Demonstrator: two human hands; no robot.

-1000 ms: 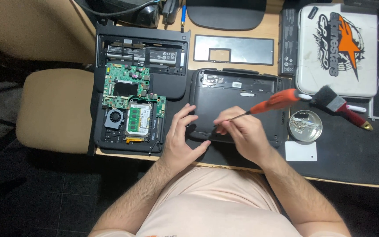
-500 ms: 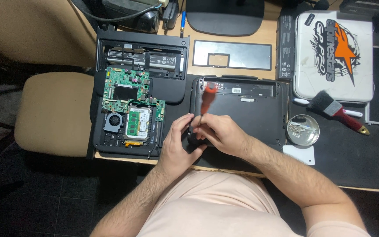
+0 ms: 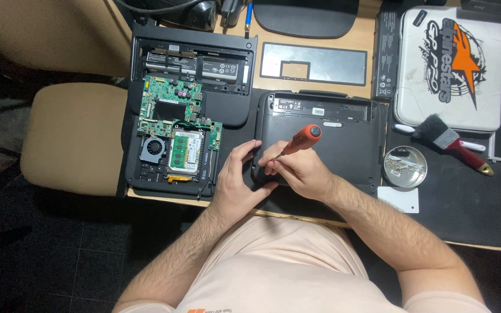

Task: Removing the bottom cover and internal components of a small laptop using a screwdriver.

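A black laptop bottom case (image 3: pixel 343 139) lies upside down on the desk in front of me. My right hand (image 3: pixel 297 171) grips an orange-handled screwdriver (image 3: pixel 301 139), nearly upright, with its tip at the case's near-left corner. My left hand (image 3: pixel 238 179) rests on that same corner, fingers curled over the edge and holding the case steady. The screwdriver tip itself is hidden behind my fingers.
An opened laptop with bare green circuit board and fan (image 3: pixel 175 133) lies to the left. A grey keyboard bezel (image 3: pixel 314 64) sits behind. At right are a round metal dish (image 3: pixel 404 166), a red-handled brush (image 3: pixel 453 145), a white card (image 3: pixel 399 200) and a white case (image 3: pixel 450 64).
The screwdriver swung from lying out to the right to upright, then tilted right. Both hands stayed at the case's near-left corner.
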